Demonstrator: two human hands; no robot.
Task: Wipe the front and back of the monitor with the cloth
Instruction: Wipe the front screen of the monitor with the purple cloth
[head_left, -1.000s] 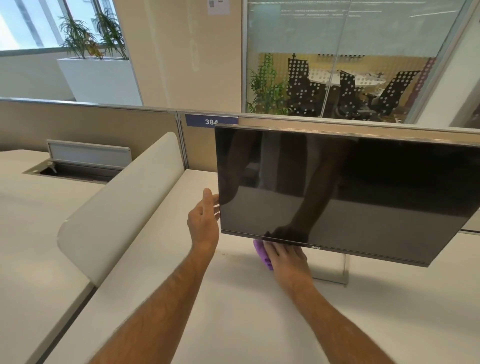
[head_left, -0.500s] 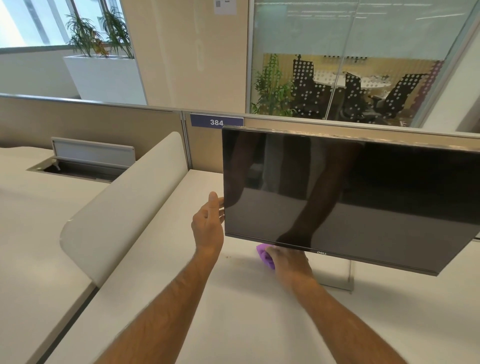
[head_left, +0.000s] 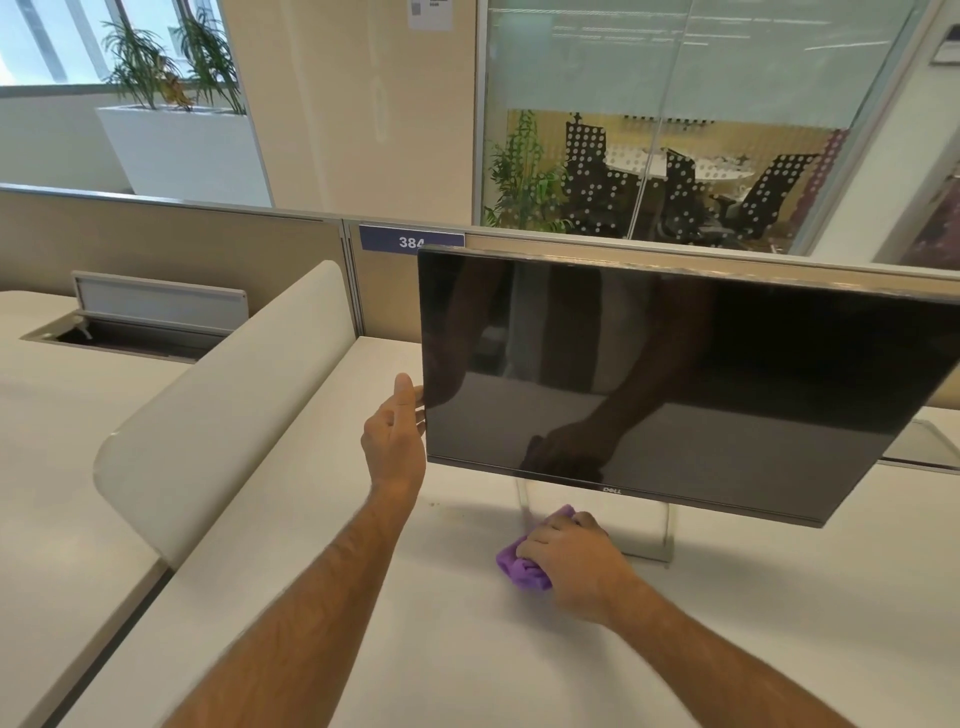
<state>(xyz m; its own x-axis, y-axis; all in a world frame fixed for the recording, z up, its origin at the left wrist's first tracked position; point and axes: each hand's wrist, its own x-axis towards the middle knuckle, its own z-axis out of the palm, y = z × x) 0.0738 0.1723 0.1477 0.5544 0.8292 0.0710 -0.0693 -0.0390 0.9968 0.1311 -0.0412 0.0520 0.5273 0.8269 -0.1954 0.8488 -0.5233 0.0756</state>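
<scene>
Left hand (head_left: 393, 447) at monitor's (head_left: 675, 384) left edge: thumb up along front bezel, fingers (head_left: 418, 415) wrapped behind the edge, gripping it. Right hand (head_left: 574, 564) low on the surface (head_left: 363, 597), fingers curled, clutching bunched purple cloth (head_left: 514, 566); cloth touching the surface, just in front of the stand, below the panel's lower edge, apart from the screen.

Around: clear stand base (head_left: 652, 545) directly behind right hand, partly hidden by panel. Rounded white divider (head_left: 218, 405) along the surface's left edge, running back toward beige partition (head_left: 171, 244) at the rear edge. Blue tag "384" (head_left: 410, 242) on partition, lower right corner covered by monitor's top left corner. Neighbouring desk on far left with open cable hatch (head_left: 137, 332), flap raised; contents too dark to tell. White planter (head_left: 179, 148) by window at back left, green plants in it. Glass wall (head_left: 675, 130) behind partition; black dotted chairs (head_left: 592, 166) and a plant visible through it. A few small brown specks on the surface near left wrist.

Monitor: dark, off, glossy; tilted, right side lower in view and running out of frame at right edge. Thin bezel, logo at bottom centre reading upside down. Reflection of right arm and cloth on lower screen. Standing toward the rear of the surface, in front of partition. Back of panel not visible.
</scene>
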